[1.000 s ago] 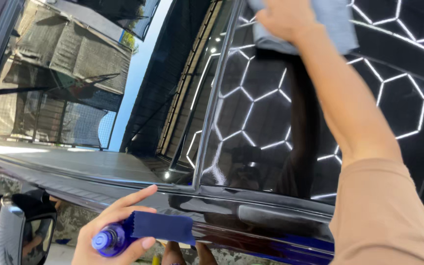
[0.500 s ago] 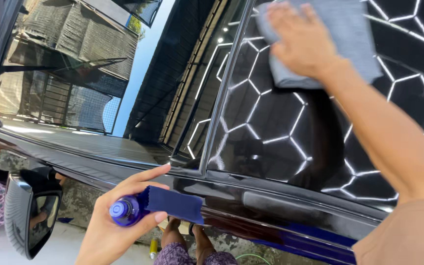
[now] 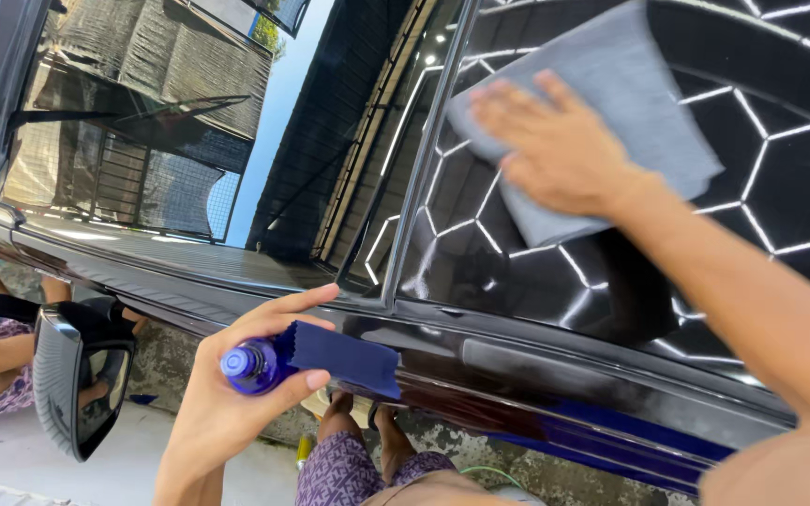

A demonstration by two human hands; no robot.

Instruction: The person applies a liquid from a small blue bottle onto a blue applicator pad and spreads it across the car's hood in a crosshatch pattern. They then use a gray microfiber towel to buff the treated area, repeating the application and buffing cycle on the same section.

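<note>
Head view: right hand (image 3: 555, 150) lies flat, fingers spread, pressing grey cloth (image 3: 602, 112) against dark car window (image 3: 517, 272); cloth's long axis runs diagonally across the glass. Left hand (image 3: 227, 394), below the window's lower edge, is clamped on a blue bottle (image 3: 250, 364) with a blue cloth (image 3: 344, 358). Versus 0.5 s ago: right hand and cloth sit lower on the glass; left hand barely shifted

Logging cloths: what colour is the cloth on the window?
Grey cloth, seen in the head view.
</note>
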